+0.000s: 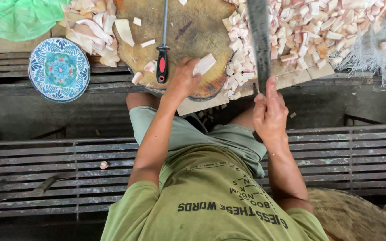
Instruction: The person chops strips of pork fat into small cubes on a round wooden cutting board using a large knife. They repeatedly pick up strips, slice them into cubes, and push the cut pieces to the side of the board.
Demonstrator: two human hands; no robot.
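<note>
Pork-skin strip [204, 64], a pale flat piece with a slanted end, lies on the round wooden chopping block [193, 31], at the near right part of its top, and the left hand [182, 80] holds it there. The left fingers [196, 76] are closed on the strip's near end, thumb side under the hand, so only the far end of the piece shows past them.

The right hand [270, 111] sits just off the block's near right edge, its fingers wrapped tight round the handle of a long dark cleaver [260, 40]. The blade runs up and away beside the block's right rim and looks raised above the strip, not touching it; it is blurred, so its exact height cannot be told.

By the look of things the work is well along. To the right of the block a large heap of small cut pieces [309, 31] covers the boards of the desk [300, 78]. To the left of the block a smaller pile of long uncut strips [90, 31] waits, and a few loose scraps lie on the block itself. The strip in hand appears whole.

A sharpening steel with a red and black handle [162, 62] lies on the block just left of the left hand. A blue patterned plate [59, 69] sits well left of the block, and a green cloth [18, 18] lies beyond that plate.
</note>
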